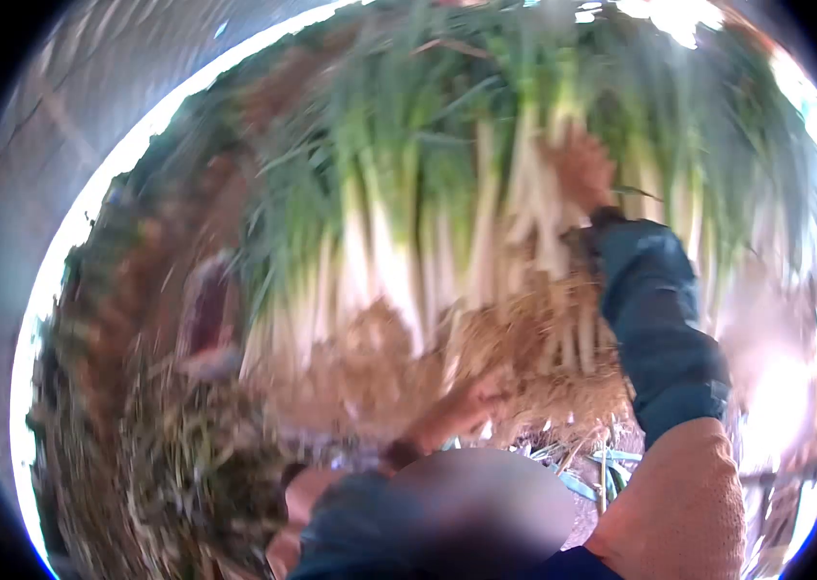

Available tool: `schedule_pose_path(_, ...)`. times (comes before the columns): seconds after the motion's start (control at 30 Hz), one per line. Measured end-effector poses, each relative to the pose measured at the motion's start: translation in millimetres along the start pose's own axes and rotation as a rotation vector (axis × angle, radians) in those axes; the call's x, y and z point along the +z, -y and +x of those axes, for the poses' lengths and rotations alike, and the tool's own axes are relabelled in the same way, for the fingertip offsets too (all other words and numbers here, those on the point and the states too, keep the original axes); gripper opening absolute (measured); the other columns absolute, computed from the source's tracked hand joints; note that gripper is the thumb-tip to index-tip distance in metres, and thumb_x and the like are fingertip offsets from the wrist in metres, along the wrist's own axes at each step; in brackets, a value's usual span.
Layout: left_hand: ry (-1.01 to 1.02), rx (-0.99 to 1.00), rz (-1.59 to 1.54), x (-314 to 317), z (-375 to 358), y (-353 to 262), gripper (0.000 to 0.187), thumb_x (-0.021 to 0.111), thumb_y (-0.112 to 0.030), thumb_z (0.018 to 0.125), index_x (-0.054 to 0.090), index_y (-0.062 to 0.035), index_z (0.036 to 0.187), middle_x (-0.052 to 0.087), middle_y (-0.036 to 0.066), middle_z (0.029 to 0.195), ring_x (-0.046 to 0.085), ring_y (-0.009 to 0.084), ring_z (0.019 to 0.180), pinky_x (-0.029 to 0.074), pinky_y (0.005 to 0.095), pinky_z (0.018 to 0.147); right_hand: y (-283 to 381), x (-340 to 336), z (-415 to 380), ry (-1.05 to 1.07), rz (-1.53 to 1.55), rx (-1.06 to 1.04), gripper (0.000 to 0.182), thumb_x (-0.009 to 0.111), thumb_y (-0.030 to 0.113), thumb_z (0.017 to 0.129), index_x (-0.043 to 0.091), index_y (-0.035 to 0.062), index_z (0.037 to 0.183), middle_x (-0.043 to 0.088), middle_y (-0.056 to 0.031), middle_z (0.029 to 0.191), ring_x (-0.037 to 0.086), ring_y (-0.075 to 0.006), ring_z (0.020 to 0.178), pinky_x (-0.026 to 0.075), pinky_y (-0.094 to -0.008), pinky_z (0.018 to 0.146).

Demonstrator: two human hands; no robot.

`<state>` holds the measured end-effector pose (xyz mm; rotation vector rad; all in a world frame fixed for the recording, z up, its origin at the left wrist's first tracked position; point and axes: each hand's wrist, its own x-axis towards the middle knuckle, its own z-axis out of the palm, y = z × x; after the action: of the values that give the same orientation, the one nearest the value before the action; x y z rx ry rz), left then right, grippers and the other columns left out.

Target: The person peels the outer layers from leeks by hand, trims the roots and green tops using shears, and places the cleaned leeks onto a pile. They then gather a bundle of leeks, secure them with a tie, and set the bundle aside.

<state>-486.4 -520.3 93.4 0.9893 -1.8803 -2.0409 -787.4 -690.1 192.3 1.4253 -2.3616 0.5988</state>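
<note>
Long green onions [384, 237] with white stems and brown roots lie side by side across the middle, their leaves pointing away. My right hand [578, 169], at the end of a dark teal sleeve, rests on the upper white stems of a bunch right of centre; its fingers are smeared. Lower down, my left hand [471, 401] is beside the root ends [525, 358], blurred, and whether it holds anything is unclear.
A heap of leafy trimmings [201, 464] sits at the lower left, below a dark reddish object [210, 314] that is blurred. Loose green leaves [578, 483] lie under the roots. A corrugated wall [51, 126] stands at the upper left.
</note>
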Motion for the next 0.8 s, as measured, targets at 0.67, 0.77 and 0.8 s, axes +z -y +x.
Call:
schedule_pose_path(0.67,-2.181,-0.839,0.31,206,-619,389,0.015,0.052,-0.013,0.08,0.065,-0.0056,0.081,0.062,0.015,0.072,0.06,0.0356,0.068,0.047,0.0456,0.06,250,-23,-37,-0.006,0.167,-0.966,0.058,0.059,0.035,0.084,0.044,-0.0035,0.125,0.044,-0.0233,0.128,0.042,-0.0335,0.118,0.031,-0.0376,0.101)
schedule_pose_path(0.77,-2.284,-0.822,0.298,165,-584,397,0.014,0.053,-0.015,0.079,0.062,-0.0036,0.077,0.061,0.018,0.072,0.059,0.0397,0.07,0.045,0.0503,0.063,333,-31,-142,0.252,0.429,-1.368,0.051,0.062,0.027,0.082,0.048,-0.0014,0.122,0.047,-0.021,0.124,0.045,-0.0328,0.115,0.034,-0.0376,0.099)
schedule_pose_path(0.8,-2.292,-0.818,0.275,153,-580,402,0.014,0.054,-0.015,0.079,0.06,-0.0032,0.076,0.061,0.019,0.073,0.058,0.0411,0.071,0.044,0.0516,0.065,348,-62,-213,0.346,0.497,-1.398,0.049,0.062,0.026,0.081,0.049,-0.0008,0.12,0.048,-0.0205,0.123,0.046,-0.0327,0.113,0.035,-0.0374,0.097)
